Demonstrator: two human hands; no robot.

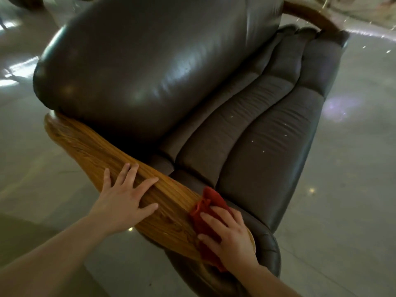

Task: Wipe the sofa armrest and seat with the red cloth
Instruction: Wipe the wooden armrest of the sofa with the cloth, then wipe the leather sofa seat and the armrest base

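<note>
A grey leather sofa fills the view, with a padded seat [252, 144] and a shiny backrest [141, 67]. Its near armrest [92, 151] is a long slab of light striped wood running from left to lower right. The red cloth [206, 202] lies crumpled on the armrest's near end. My right hand [229, 234] presses flat on top of the cloth, fingers spread, covering most of it. My left hand [124, 198] rests flat on the bare wood to the left of the cloth, fingers apart and holding nothing.
A second wooden armrest [308, 15] curves at the sofa's far end. Glossy pale floor tiles [351, 168] surround the sofa on both sides, with bright light reflections.
</note>
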